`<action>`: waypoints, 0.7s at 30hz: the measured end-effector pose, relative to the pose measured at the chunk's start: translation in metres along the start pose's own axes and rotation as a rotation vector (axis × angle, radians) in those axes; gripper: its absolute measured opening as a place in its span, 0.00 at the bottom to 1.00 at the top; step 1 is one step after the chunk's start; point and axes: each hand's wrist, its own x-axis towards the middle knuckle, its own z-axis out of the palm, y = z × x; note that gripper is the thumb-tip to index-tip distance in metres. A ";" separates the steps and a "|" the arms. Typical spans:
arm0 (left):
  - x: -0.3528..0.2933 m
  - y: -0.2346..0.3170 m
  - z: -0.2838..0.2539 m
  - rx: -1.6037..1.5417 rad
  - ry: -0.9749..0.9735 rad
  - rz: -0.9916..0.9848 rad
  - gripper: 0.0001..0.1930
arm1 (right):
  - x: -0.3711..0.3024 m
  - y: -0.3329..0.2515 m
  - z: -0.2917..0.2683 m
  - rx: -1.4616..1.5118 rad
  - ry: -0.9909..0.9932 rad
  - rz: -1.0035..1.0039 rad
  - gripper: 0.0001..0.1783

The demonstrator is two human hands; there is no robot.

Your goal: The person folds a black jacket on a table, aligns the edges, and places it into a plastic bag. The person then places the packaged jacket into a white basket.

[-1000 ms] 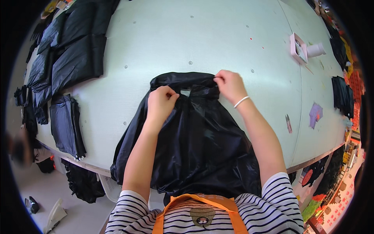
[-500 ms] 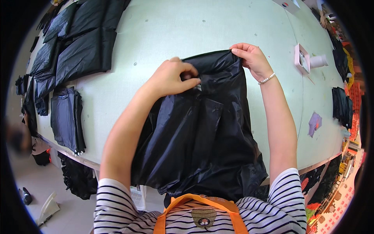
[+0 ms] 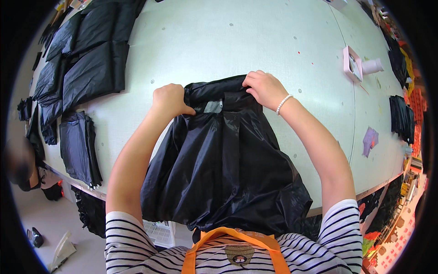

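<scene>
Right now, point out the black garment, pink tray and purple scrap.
Black garment [image 3: 216, 160]: head view, middle of its body.
Pink tray [image 3: 346, 65]: head view, its left rim.
Purple scrap [image 3: 370, 141]: head view, middle of its surface.

Wht/dk striped short-slv top [image 3: 338, 235], orng straps [image 3: 279, 261], olive patch [image 3: 239, 250]; wht beaded bracelet [image 3: 282, 104], R wrist [image 3: 288, 108].

Bright, pretty even light across the pale table [image 3: 200, 45], plus soft glare streaks on the black garment [image 3: 205, 155]. Fisheye bows the table's near edge, with black vignetting all round. Past its left edge there's a blurry shape [image 3: 20, 160], maybe a person. Middle's decently sharp.
</scene>
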 end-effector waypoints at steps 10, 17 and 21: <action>0.023 -0.032 0.013 -0.542 -0.041 -0.009 0.17 | 0.006 0.019 -0.032 -0.130 -0.167 0.024 0.01; 0.052 -0.036 -0.015 -1.820 0.252 -0.232 0.11 | 0.011 0.039 -0.019 0.232 0.317 0.443 0.04; 0.035 0.008 0.035 -1.209 0.755 0.030 0.14 | 0.002 -0.025 0.021 0.233 0.589 0.382 0.11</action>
